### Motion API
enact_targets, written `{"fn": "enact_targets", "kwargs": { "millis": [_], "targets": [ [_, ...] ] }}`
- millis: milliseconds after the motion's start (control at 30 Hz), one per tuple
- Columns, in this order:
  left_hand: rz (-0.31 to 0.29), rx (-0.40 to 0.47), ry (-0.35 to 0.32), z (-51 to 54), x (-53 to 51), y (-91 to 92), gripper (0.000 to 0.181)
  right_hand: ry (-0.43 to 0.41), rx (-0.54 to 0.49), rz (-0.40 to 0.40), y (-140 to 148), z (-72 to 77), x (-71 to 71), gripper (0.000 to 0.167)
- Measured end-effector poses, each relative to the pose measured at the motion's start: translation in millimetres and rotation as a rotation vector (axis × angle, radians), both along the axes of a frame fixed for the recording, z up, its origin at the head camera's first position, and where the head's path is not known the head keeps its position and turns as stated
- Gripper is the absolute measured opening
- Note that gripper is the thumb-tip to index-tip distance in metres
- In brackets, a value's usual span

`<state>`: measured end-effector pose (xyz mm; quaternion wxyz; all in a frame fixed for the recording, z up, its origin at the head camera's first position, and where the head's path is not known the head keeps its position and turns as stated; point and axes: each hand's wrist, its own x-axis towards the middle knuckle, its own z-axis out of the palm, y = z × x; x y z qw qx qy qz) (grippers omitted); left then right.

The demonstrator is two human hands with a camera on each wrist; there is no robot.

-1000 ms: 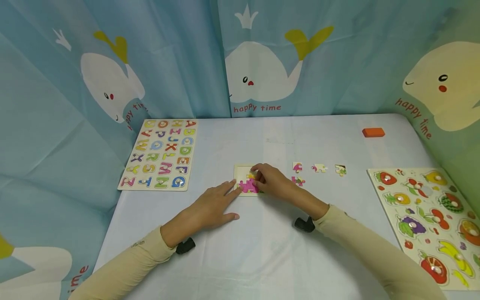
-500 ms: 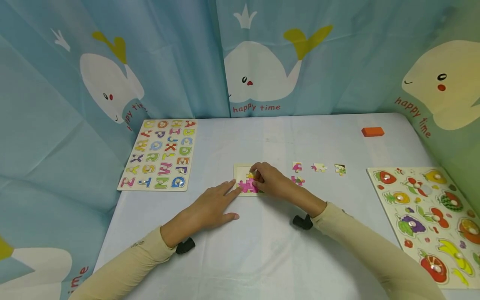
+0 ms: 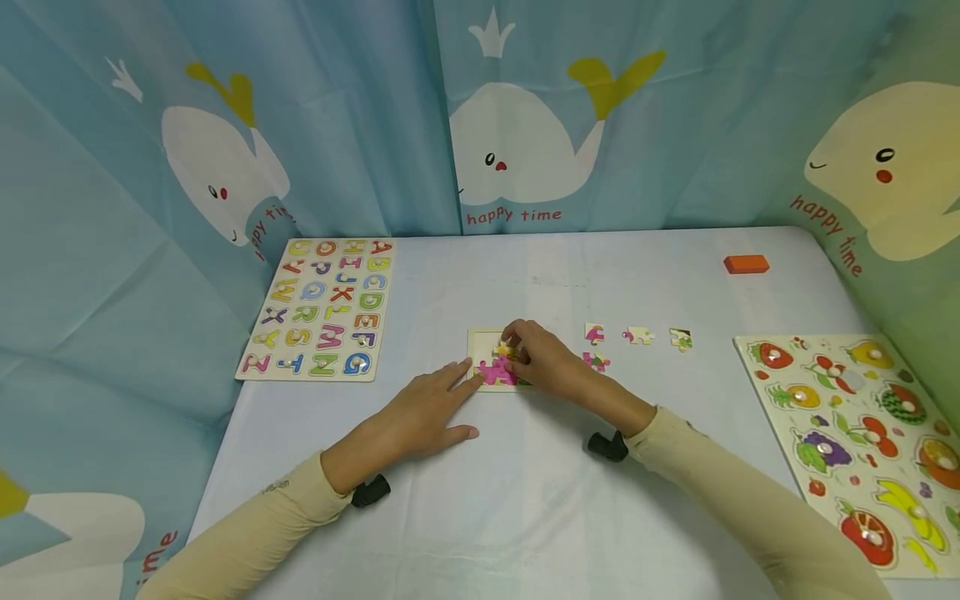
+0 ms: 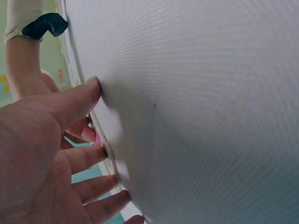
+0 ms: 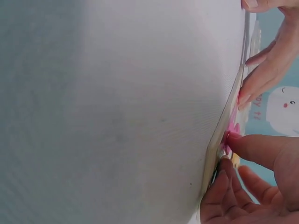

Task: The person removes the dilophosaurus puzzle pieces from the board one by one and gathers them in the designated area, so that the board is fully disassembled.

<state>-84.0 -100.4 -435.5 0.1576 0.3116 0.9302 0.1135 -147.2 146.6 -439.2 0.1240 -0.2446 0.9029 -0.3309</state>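
A small wooden jigsaw tray (image 3: 483, 340) lies mid-table, its lower part filled with pink pieces (image 3: 495, 372). My left hand (image 3: 423, 414) rests at the tray's left side, fingers extended, with fingertips touching the frame. Over the tray's right part, my right hand (image 3: 546, 360) pinches a yellow-and-white jigsaw piece (image 3: 503, 349) with thumb and fingers, partly hidden by them. In the right wrist view, the thumb (image 5: 254, 148) and fingers come down close to the pieces at the tray's edge. The left wrist view has the left hand (image 4: 60, 154) with its fingers spread.
Loose jigsaw pieces lie right of the tray, among them a pink one (image 3: 594, 333), a white one (image 3: 639, 336) and a green one (image 3: 681, 339). An alphabet board (image 3: 315, 310) is at left, a fruit board (image 3: 862, 450) at right. An orange block (image 3: 746, 264) sits far right.
My right fingers have shifted slightly up, and the yellow-and-white piece beneath them has turned or moved a little, showing more of itself. My left hand has stayed in place.
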Motion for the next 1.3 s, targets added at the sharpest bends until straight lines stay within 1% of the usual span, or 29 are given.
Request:
{"fn": "enact_targets", "kwargs": {
  "millis": [133,233,333,467,767,967,1067,1133,1300],
  "targets": [
    [-0.002,-0.004,-0.002,-0.3,-0.5,0.0,0.081,0.003,-0.022,-0.007,0,2.0,0.6,0.041],
    [-0.004,-0.005,-0.004,-1.0,-0.8,-0.1,0.081,0.005,-0.027,-0.026,-1,3.0,0.5,0.035],
    [-0.006,-0.006,-0.005,-1.4,-0.9,-0.5,0.082,0.004,-0.033,-0.042,-1,0.9,-0.3,0.028],
    [-0.005,-0.014,-0.009,-0.5,-1.3,-0.2,0.082,-0.011,-0.054,-0.057,0,1.5,-0.6,0.025],
    [-0.005,-0.018,-0.010,0.0,-1.3,0.1,0.082,-0.024,-0.105,-0.064,1,5.0,2.2,0.021],
    [-0.010,-0.007,-0.008,-0.6,-1.6,0.5,0.081,0.001,-0.145,-0.083,6,7.1,6.8,0.021],
    [-0.010,-0.013,-0.008,-0.9,-1.5,0.8,0.082,0.019,-0.170,-0.093,11,11.3,9.8,0.021],
    [-0.008,-0.012,-0.006,-1.0,-1.0,0.8,0.082,0.034,-0.178,-0.104,18,16.7,10.7,0.020],
    [-0.006,-0.015,0.000,-1.7,-0.4,0.8,0.082,0.072,-0.144,-0.146,51,32.4,9.4,0.020]
  ]
}}
